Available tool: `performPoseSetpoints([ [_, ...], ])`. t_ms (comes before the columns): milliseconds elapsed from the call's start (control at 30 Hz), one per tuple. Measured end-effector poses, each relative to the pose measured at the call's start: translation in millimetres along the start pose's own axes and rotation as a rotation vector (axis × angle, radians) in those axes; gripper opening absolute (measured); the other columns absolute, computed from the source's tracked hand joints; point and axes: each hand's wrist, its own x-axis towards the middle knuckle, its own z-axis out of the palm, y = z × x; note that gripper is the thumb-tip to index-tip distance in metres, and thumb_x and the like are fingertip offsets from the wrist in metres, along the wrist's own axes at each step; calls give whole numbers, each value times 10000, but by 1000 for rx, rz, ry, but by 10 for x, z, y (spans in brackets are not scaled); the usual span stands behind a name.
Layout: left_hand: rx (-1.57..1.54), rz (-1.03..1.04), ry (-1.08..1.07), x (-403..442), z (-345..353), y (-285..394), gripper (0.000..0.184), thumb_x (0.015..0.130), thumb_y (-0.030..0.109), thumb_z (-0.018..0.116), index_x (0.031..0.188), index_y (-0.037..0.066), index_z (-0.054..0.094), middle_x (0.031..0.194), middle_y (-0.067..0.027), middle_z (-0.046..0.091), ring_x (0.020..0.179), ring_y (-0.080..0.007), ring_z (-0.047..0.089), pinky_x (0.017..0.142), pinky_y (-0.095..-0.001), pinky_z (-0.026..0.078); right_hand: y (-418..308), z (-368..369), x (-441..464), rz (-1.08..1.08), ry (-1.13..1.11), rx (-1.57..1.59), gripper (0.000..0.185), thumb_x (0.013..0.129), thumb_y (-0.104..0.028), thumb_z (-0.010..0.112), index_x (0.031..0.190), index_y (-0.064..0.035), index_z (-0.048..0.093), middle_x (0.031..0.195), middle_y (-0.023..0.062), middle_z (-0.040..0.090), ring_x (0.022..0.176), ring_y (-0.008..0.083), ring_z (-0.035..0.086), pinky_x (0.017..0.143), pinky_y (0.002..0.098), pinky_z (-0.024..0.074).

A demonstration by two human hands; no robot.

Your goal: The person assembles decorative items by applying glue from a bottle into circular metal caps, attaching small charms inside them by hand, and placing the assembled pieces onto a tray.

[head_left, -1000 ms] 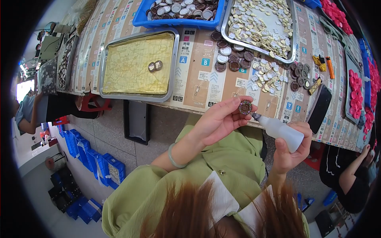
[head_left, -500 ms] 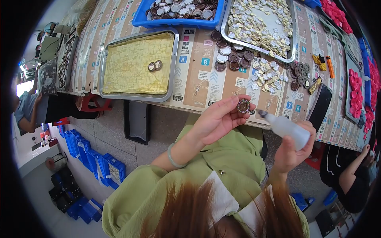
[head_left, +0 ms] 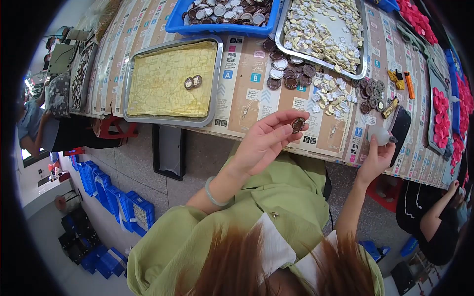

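My left hand pinches a round brown piece by its edge, above the front edge of the table. Off to the right, my right hand holds a whitish squeeze bottle, tipped over beside a black phone-like object. Small cream and white pieces lie in a heap beyond my left hand. Loose brown and white round caps lie behind them. On the yellow-lined tray at the left, two brown pieces with light centres sit side by side.
A blue bin of caps and a metal tray of cream pieces stand at the back. An orange cutter lies at right, near pink pieces. Other people are at the far left and right.
My right hand has moved right with the bottle, from near the brown piece to beside the black object. My left hand has turned the piece more edge-on.
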Motion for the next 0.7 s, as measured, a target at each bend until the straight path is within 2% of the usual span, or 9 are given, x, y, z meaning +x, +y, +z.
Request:
performPoseSetpoints([
  [67,-59,-5,-30,17,-34,0,277,855,36,444,1131,12,462,1178,-100,469,1050,-175,479,861,-276,411,-4,67,-63,-163,148,23,410,756,7,588,1116,44,396,1101,132,455,986,182,464,813,272,388],
  [100,-133,9,-64,27,-62,-6,280,850,30,448,1129,13,463,1189,-108,459,1064,-194,472,873,-286,413,6,48,-99,-165,151,19,410,756,7,588,1116,44,396,1101,132,455,986,182,464,813,272,388],
  [167,-212,23,-99,53,-133,-46,283,845,23,452,1128,14,463,1200,-115,448,1078,-214,464,884,-297,415,-6,7,-188,-509,297,-333,430,732,23,602,1109,32,396,1149,142,412,977,186,446,782,272,384],
  [200,-309,32,-143,62,-183,-77,289,841,19,460,1129,17,461,1205,-126,441,1086,-229,458,889,-304,417,-33,44,-233,-536,172,-222,339,718,23,603,1028,28,464,1053,122,487,897,172,473,739,277,386],
  [267,-407,35,-189,67,-211,-109,295,836,16,467,1131,20,459,1210,-137,434,1095,-245,451,893,-311,420,-199,205,-313,-406,-193,-314,204,711,30,591,908,6,544,906,99,551,841,185,502,724,289,396],
  [333,-502,-31,-136,72,-207,-125,293,849,51,463,1140,30,450,1184,-145,449,1057,-242,478,866,-296,441,-329,498,-282,-492,-419,-369,106,706,8,590,809,-18,583,784,84,565,788,223,517,708,299,408],
  [467,-515,-147,-35,56,-213,-124,271,877,130,438,1130,33,450,1130,-140,486,985,-216,517,823,-276,462,-304,876,-244,-597,-510,-479,122,705,-11,586,826,-30,586,802,83,566,786,248,512,700,317,412],
  [533,-451,-233,43,16,-215,-117,277,898,202,403,1115,38,453,1069,-118,523,897,-178,547,776,-258,475,-229,935,-224,-723,-497,-546,118,703,-25,583,821,-26,582,798,73,564,773,245,507,685,332,409],
  [700,-447,-270,65,-25,-258,-122,324,906,257,382,1146,48,442,1073,-125,533,831,-168,558,741,-269,481,-252,946,-174,-768,-514,-565,101,702,-14,572,803,-21,570,780,76,554,759,241,498,675,337,403],
])
